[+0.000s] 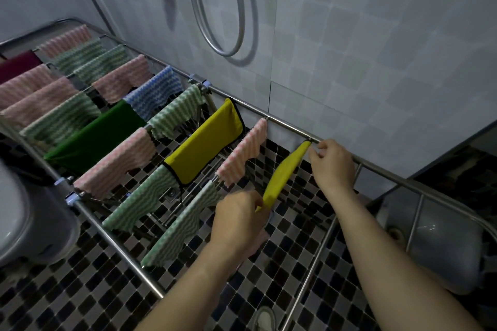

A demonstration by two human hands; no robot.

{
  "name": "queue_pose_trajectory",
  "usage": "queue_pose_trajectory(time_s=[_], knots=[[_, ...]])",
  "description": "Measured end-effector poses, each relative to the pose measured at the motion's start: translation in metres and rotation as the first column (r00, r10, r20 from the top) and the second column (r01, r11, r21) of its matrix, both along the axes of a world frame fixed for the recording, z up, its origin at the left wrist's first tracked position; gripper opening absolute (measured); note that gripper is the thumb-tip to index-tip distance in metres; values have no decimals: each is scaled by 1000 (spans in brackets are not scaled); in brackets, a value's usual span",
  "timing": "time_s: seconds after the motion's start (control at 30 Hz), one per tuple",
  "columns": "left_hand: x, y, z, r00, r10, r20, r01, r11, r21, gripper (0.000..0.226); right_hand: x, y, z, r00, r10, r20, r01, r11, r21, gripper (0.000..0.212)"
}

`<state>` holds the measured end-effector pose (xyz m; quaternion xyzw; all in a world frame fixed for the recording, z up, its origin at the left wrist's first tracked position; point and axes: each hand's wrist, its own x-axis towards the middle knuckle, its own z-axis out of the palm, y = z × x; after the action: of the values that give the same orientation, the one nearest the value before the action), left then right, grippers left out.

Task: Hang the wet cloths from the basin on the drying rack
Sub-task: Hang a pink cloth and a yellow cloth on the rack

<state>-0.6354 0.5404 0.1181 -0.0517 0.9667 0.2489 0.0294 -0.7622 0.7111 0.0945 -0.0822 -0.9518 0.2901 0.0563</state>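
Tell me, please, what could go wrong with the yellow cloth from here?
The yellow cloth is bunched narrow between the left hand and right hand; kept so, it may dry poorly. Released unevenly, it could slide onto the floor. The left hand might nudge the pink cloth.

Dimly lit, cool, flat. Softly shadowed behind the shower hose (224, 21). Blurred at the left hand (238, 219), bowed toward edges.
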Motion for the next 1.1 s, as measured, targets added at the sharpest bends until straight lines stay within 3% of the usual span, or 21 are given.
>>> queue_pose_trajectory(time_s=[0.2, 0.43, 0.57, 0.67, 0.73, 1.0, 1.1], knots=[[-1, 1, -5, 1000, -27, 11, 26, 1000, 17, 8, -13, -6, 2, 999, 34, -11, -35, 993, -110, 27], [0, -3, -7, 999, -14, -51, 15, 1000, 15, 18, -16, -11, 8, 999, 25, 40, -29, 996, 90, 25], [4, -6, -8, 999, -20, -42, 20, 1000, -1, 12, -13, -9, 11, 998, 36, 44, -38, 999, 39, 20], [8, -7, -10, 999, 11, -44, -10, 1000, 25, 10, -7, -16, 14, 981, 195, -10, -195, 981, -20, 23], [10, -4, -10, 999, 30, -41, -28, 998, 50, 11, 0, -23, 10, 961, 273, 37, -273, 962, -13, 25], [16, -12, -8, 1000, -16, -6, 16, 999, 31, 16, 11, -35, 12, 975, 164, 147, -177, 981, 80, 21], [35, -31, -1, 997, -48, 65, 48, 999, -9, 35, 20, -40, 25, 966, 232, 115, -243, 966, 90, 19]])
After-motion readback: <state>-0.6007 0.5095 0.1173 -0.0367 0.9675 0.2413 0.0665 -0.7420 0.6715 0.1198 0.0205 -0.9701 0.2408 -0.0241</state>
